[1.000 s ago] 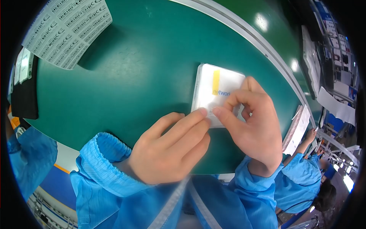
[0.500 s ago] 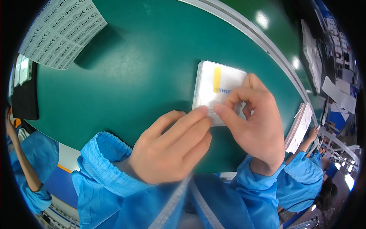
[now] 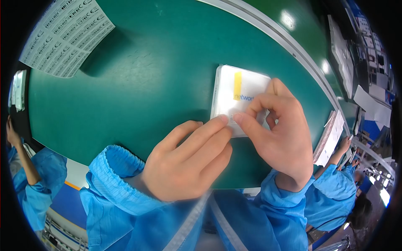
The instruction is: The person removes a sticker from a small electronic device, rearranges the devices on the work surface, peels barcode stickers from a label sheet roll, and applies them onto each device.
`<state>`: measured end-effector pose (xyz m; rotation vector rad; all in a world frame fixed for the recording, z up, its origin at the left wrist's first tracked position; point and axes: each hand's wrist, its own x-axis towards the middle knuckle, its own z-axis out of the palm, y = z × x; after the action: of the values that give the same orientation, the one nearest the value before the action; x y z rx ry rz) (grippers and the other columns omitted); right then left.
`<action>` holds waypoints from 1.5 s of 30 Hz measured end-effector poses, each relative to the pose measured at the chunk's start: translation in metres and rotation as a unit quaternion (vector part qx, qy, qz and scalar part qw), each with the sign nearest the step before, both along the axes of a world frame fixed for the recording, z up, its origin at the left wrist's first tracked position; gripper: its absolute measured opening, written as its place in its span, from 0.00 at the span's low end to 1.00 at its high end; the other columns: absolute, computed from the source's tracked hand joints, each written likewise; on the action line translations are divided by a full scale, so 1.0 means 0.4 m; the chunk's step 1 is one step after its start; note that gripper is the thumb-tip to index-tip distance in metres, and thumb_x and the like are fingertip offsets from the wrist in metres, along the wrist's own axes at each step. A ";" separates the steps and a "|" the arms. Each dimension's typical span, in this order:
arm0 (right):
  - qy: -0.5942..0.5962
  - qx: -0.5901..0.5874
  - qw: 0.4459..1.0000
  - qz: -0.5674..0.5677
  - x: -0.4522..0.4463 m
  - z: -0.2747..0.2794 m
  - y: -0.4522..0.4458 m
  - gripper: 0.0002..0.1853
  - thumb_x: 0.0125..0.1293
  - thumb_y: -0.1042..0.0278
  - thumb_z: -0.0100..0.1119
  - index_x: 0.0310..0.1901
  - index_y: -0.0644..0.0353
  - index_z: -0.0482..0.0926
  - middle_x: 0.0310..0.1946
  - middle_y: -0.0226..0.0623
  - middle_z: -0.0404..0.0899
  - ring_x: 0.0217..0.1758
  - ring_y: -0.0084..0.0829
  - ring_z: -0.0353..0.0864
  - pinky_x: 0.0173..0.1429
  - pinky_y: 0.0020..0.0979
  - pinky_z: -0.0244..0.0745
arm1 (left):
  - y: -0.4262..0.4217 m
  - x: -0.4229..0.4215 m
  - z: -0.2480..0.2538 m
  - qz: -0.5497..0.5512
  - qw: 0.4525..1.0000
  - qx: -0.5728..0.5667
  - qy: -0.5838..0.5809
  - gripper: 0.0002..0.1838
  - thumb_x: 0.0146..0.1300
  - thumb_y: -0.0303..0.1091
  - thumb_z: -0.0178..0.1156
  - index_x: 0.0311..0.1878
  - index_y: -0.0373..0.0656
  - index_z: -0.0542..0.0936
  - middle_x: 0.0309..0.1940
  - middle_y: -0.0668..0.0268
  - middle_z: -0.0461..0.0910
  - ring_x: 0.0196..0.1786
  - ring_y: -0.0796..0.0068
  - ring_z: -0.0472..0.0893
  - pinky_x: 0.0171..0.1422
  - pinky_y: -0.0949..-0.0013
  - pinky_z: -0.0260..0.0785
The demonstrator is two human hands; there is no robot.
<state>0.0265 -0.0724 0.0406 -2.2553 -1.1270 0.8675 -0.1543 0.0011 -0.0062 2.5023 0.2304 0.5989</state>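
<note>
A flat white box (image 3: 228,90), with a yellow strip and partly covered blue lettering starting "networ", lies on the green table before me. My left hand (image 3: 188,163) reaches in from the lower left. Its fingers are stretched out, with the index fingertip resting on the box's near part. Bent over the right side of the box is my right hand (image 3: 282,129), its thumb tip pressed on the surface close to the left fingertip. Between the two tips shows a small printed label (image 3: 232,118). Whatever the curled right fingers pinch is hidden.
A sheet of printed barcode labels (image 3: 67,35) is raised at the upper left, over the green table (image 3: 125,96). A dark tray with white pieces (image 3: 19,90) stands at the left edge. White stacked items (image 3: 328,140) lie at right. Blue-sleeved people sit on both sides.
My hands and the box hold almost the same position. At the far left, the dark tray has shifted outward, and the neighbouring person's arm has moved slightly.
</note>
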 end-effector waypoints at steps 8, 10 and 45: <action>-0.008 0.002 1.000 -0.004 0.000 -0.002 -0.004 0.10 0.54 0.75 0.73 0.26 0.66 0.79 0.29 0.30 0.64 0.31 0.22 0.62 0.31 0.27 0.57 | -0.007 0.003 -0.006 -0.001 1.000 0.014 0.003 0.08 0.54 0.26 0.67 0.38 0.37 0.85 0.51 0.57 0.85 0.59 0.59 0.84 0.53 0.62 0.78; -0.014 0.006 1.000 0.010 0.003 -0.005 -0.006 0.09 0.56 0.73 0.73 0.27 0.66 0.80 0.29 0.30 0.64 0.30 0.22 0.62 0.31 0.27 0.56 | -0.007 0.003 -0.004 -0.002 1.000 0.022 0.009 0.08 0.53 0.26 0.67 0.38 0.37 0.85 0.52 0.56 0.85 0.60 0.59 0.83 0.54 0.62 0.78; 0.030 0.034 0.998 -0.034 0.021 -0.014 -0.042 0.04 0.55 0.79 0.69 0.28 0.67 0.82 0.25 0.35 0.70 0.25 0.28 0.66 0.29 0.31 0.57 | -0.006 0.019 -0.018 0.027 0.999 -0.016 0.019 0.08 0.47 0.22 0.66 0.26 0.38 0.74 0.52 0.54 0.86 0.58 0.54 0.85 0.50 0.62 0.80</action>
<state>0.0351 -0.0892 0.0350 -2.1852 -1.0307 0.8498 -0.1468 -0.0015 -0.0132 2.4846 0.3202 0.5653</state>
